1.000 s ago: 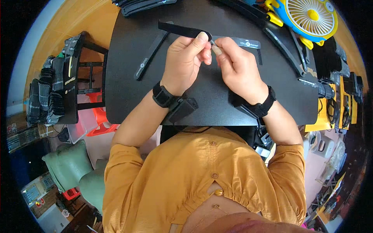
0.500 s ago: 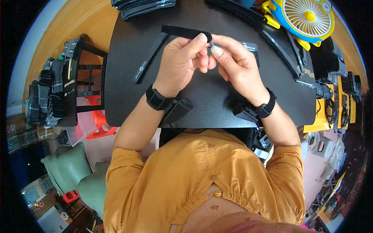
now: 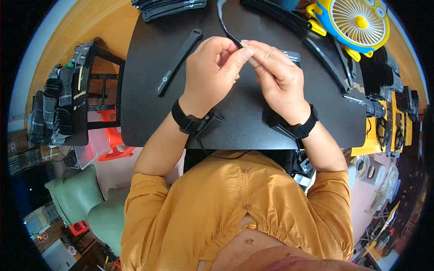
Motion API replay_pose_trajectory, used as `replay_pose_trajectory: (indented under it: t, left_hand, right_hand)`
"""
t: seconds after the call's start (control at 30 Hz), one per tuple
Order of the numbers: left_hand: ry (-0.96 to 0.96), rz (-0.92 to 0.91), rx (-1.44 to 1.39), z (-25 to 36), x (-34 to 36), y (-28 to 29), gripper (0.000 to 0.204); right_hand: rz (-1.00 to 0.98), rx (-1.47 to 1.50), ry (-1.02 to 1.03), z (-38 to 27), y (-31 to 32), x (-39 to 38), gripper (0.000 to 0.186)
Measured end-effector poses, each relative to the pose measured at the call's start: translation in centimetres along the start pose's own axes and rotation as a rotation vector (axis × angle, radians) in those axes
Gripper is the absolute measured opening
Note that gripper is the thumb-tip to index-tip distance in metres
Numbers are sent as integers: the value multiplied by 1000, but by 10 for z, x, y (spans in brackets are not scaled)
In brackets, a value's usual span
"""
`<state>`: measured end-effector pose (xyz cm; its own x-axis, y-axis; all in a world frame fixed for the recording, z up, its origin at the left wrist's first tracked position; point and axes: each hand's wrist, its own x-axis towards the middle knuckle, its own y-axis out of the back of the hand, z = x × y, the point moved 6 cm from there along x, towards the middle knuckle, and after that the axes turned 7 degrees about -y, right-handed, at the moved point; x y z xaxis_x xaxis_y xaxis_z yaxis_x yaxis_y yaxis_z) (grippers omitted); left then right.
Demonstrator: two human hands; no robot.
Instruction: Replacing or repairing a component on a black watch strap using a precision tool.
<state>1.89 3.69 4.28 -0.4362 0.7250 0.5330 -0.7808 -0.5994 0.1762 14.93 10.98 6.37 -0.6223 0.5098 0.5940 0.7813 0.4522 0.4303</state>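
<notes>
My left hand (image 3: 209, 70) is closed on a narrow black strap (image 3: 227, 30) over the far half of the dark table. The strap stands out away from me, turned on its edge and curving toward the back. At its near end the fingertips of my right hand (image 3: 279, 74) are pinched together and meet the left thumb; that end is hidden in the fingers. To the left lies another flat black strap (image 3: 180, 62) with a rounded, holed tip. Right of my hands rests a further black strap (image 3: 329, 65). A grey-labelled piece (image 3: 293, 56) shows partly behind the right hand.
A stack of black straps (image 3: 169, 6) sits at the back left. At the back right stands a yellow and blue fan (image 3: 360, 22). Bundled straps (image 3: 63, 106) are piled on a dark stool at left. Black bands (image 3: 383, 67) heap up at the table's right edge.
The strap has swung from lying sideways to pointing away from me. My left hand has turned with its back up. The thin metal bit at my right fingertips no longer shows.
</notes>
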Motion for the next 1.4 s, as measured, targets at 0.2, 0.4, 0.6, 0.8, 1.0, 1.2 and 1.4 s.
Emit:
replay_pose_trajectory:
  t: [0.2,0.4,0.6,0.8,1.0,1.2,1.4]
  left_hand:
    - [-153,-84,153,7,1,-3,17]
    - [-300,-136,287,5,4,-2,11]
    - [-477,-150,359,20,7,0,10]
    - [-562,-146,290,20,10,2,10]
    - [-521,-109,249,15,10,-1,11]
    - [-242,-75,106,-9,13,2,15]
    - [-213,-79,-164,-8,10,-2,20]
  right_hand:
    - [-26,14,-55,4,-2,-1,28]
    - [-50,122,-175,14,-5,-6,27]
    - [-73,117,-150,7,-5,-6,26]
    - [-69,241,-206,6,-4,-7,25]
    - [-107,481,-460,17,-10,-11,25]
    - [-129,566,-528,17,-11,-10,25]
    - [-52,593,-552,19,-11,-7,23]
